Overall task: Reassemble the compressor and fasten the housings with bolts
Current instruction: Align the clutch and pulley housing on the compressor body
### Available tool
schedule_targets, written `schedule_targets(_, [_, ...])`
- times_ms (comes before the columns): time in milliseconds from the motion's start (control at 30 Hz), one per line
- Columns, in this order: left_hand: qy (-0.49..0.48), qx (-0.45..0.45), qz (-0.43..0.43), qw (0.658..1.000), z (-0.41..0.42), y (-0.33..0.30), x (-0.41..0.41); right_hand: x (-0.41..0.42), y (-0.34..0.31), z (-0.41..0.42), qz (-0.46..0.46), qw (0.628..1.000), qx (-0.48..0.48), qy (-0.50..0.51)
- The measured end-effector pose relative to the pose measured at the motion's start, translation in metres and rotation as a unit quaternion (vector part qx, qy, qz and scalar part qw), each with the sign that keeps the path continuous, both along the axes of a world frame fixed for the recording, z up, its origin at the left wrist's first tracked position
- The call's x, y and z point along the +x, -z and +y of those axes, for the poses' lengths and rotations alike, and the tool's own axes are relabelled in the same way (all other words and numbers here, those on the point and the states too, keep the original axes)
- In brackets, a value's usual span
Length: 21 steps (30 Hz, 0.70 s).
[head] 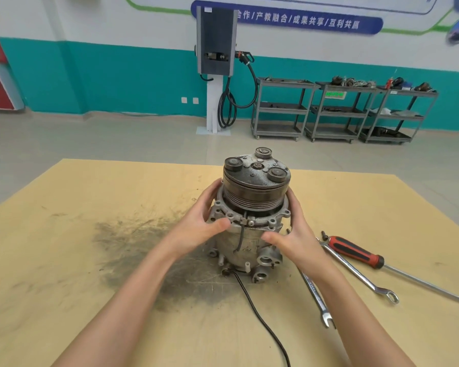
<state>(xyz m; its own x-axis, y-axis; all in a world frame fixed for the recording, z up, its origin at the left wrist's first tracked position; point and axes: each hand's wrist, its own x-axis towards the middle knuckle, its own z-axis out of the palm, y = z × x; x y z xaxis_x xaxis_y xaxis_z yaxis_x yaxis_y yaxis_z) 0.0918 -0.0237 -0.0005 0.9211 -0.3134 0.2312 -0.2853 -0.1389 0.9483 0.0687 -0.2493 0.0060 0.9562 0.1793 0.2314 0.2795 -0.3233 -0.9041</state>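
Compressor (249, 215) stands upright on the tan board (64, 247), near its middle, pulley end up; the dark clutch plate (256, 170) with three round bosses sits on top, the grooved pulley (247, 200) just under it. Below the pulley the front housing flange (269, 222) with its bolt ears rests on the cylindrical body, and the ported rear housing (264, 263) is at the bottom, touching the board. Left hand (204, 218) grips the left side of the flange: fingers curled round behind it, thumb laid across the front rim. Right hand (293, 234) holds the right side of the body just under the flange, thumb pointing inward across the front, fingers wrapped round the far side. A thin black cable (260, 319) runs from the base of the unit toward the near edge of the board. Dark grease smear (143, 250) covers the board left of and in front of the unit. To the right, apart from the compressor, lie two combination wrenches (316, 295) and a red-handled screwdriver (355, 251); one small dark bolt (324, 235) lies beside the screwdriver handle. Background: wall-mounted charger (216, 41) on a post, three grey shelf carts (337, 112) against the teal wall.
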Motion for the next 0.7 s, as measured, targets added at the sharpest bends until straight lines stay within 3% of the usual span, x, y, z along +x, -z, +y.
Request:
schedule_targets(567, [-0.068, -0.045, -0.024, 0.996, -0.013, 0.007, -0.004, 0.016, 0.007, -0.016, -0.031, 0.997, 0.036, -0.060])
schedule_targets(700, [-0.096, -0.086, -0.015, 0.992, -0.027, 0.008, -0.005, 0.023, 0.007, -0.016, -0.033, 0.996, 0.080, -0.023])
